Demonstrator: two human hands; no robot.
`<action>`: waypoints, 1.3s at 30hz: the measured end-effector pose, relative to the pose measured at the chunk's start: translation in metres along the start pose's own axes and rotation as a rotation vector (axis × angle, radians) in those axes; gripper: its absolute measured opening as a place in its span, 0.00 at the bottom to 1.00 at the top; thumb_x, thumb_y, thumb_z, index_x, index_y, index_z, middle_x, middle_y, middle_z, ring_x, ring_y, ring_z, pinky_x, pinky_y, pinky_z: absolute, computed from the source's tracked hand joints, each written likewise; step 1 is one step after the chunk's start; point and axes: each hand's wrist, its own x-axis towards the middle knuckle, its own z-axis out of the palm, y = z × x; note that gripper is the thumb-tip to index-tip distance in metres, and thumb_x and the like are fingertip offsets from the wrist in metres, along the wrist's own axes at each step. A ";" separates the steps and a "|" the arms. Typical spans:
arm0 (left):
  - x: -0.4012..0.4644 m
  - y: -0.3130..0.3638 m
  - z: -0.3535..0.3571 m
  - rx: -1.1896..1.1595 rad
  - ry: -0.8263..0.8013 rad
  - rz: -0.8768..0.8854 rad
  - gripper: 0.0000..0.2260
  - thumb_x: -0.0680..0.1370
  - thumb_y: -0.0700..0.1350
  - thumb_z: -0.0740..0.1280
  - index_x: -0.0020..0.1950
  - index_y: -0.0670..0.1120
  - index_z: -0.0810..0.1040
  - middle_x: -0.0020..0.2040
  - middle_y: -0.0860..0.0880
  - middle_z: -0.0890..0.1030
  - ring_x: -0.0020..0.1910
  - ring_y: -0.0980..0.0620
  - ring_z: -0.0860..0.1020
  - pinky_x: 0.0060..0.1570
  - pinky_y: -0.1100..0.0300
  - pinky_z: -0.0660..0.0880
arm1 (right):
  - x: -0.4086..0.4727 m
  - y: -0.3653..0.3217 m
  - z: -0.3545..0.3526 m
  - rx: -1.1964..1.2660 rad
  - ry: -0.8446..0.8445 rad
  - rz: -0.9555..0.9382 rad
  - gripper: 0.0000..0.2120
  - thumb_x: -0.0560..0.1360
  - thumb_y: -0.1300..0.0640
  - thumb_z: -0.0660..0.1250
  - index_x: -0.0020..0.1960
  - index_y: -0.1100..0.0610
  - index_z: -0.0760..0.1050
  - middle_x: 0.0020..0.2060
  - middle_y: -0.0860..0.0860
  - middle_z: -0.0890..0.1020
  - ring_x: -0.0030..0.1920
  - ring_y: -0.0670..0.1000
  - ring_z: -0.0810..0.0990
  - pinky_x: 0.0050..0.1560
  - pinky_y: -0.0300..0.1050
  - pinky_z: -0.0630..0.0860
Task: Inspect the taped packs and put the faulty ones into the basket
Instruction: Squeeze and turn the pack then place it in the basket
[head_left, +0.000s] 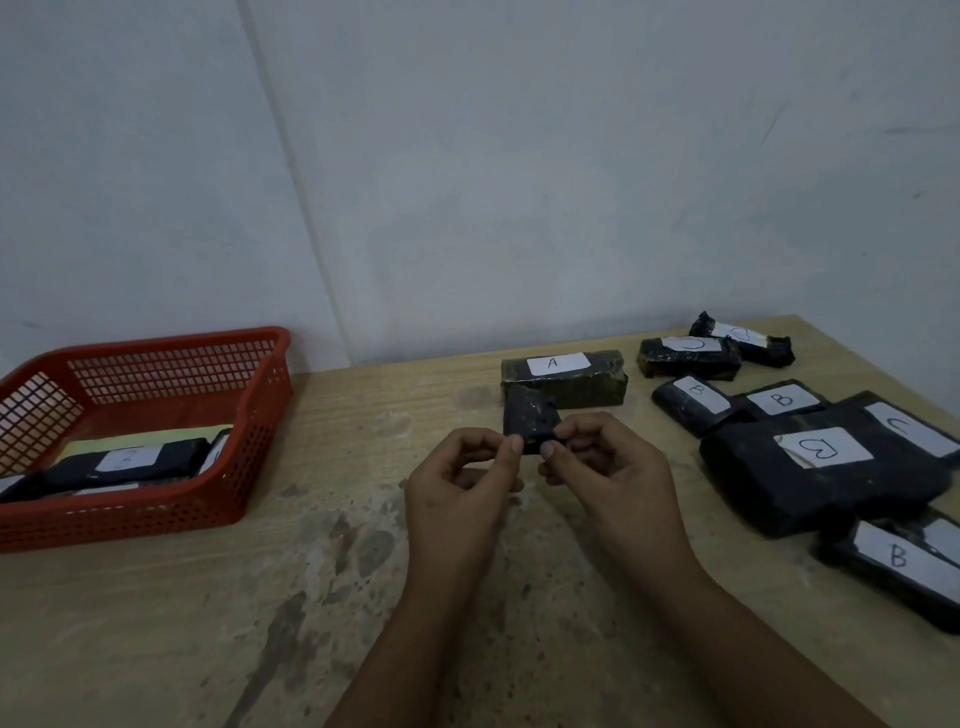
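Both my hands hold a small black piece of tape (530, 418) above the table's middle. My left hand (467, 478) pinches its lower left edge, and my right hand (608, 467) pinches its lower right edge. Just behind it lies a black taped pack labelled A (566, 376). The red plastic basket (156, 514) stands at the left, with black labelled packs (124, 462) inside. More black packs lie to the right: two marked B (737, 405), a big pile (831, 462), and one B pack (898, 561) at the right edge.
Two more taped packs (717, 351) lie at the far right corner by the wall. The worn wooden table (311, 597) meets a pale wall (467, 182) behind. The table's right edge runs diagonally past the packs.
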 end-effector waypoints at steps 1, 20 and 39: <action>0.000 0.001 0.000 -0.016 0.019 -0.018 0.05 0.80 0.46 0.77 0.50 0.45 0.85 0.45 0.49 0.88 0.39 0.48 0.88 0.40 0.60 0.84 | 0.000 0.000 0.000 -0.001 -0.011 0.000 0.06 0.79 0.63 0.75 0.53 0.53 0.84 0.45 0.54 0.86 0.47 0.56 0.87 0.52 0.57 0.86; 0.010 -0.004 -0.007 -0.091 -0.081 -0.099 0.10 0.74 0.41 0.82 0.54 0.44 0.86 0.48 0.47 0.90 0.51 0.48 0.89 0.55 0.53 0.86 | 0.010 -0.004 -0.005 0.115 0.040 0.229 0.04 0.80 0.64 0.73 0.53 0.61 0.86 0.44 0.55 0.89 0.44 0.53 0.88 0.46 0.40 0.85; 0.010 -0.001 -0.009 -0.035 -0.148 -0.110 0.06 0.79 0.41 0.76 0.55 0.41 0.89 0.47 0.47 0.90 0.47 0.52 0.89 0.45 0.65 0.82 | 0.007 -0.009 -0.005 -0.020 -0.047 0.205 0.05 0.82 0.60 0.71 0.54 0.55 0.85 0.47 0.48 0.89 0.49 0.46 0.88 0.49 0.39 0.84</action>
